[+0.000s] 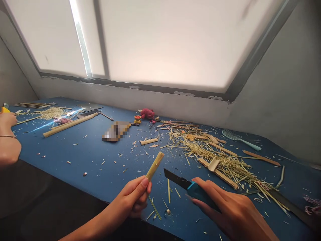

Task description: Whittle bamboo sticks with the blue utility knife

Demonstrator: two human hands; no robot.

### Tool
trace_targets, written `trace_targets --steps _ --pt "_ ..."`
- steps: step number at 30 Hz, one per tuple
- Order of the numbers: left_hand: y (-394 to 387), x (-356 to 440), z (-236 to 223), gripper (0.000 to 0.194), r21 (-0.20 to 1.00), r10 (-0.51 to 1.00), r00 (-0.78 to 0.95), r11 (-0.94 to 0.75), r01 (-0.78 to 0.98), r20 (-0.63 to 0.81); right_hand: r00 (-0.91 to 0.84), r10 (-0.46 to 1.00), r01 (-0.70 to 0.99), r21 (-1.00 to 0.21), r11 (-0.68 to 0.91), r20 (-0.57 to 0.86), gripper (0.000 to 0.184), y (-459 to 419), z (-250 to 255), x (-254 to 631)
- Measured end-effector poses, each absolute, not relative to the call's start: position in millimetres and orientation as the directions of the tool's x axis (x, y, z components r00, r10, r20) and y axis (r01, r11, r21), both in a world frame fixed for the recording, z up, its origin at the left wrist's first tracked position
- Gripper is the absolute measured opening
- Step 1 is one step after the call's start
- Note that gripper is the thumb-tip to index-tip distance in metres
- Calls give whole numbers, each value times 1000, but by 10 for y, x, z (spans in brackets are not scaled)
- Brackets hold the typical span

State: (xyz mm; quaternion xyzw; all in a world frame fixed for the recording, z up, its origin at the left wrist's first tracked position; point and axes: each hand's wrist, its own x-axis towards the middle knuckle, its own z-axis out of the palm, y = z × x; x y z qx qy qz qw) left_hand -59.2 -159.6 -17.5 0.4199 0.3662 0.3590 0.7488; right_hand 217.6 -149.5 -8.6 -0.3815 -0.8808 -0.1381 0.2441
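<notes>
My left hand [137, 194] is closed round the lower end of a short bamboo strip [154, 164], which tilts up to the right over the table. In my right hand [230, 204] is a utility knife [200, 194] with a teal handle. Its dark blade [177, 178] is out and points left toward the bamboo, with a gap between them. Thin slivers [169, 190] lie on the table just below the blade.
Bamboo shavings [235, 167] heap on the right of the blue table [100, 167], with split bamboo pieces [223, 177] and a pale hairbrush [240, 139]. A long bamboo strip [71, 124] lies left. At the far left is another person's arm [8, 140].
</notes>
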Motion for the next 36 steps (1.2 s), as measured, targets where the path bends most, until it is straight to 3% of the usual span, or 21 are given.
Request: trace_targets --steps 9,26,36 --pt "-1704 -547 -225 37 913 812 527 379 -148 -251 -602 573 721 71 689 556 30 -1456 -97 1971" --pt "-1747 -523 -289 38 932 792 567 347 -108 -229 -616 599 670 -59 740 512 31 -1619 -89 1938" --pt "-1770 -563 -292 40 935 753 610 349 -55 -245 -607 598 703 3 711 524 29 -1625 -51 1899"
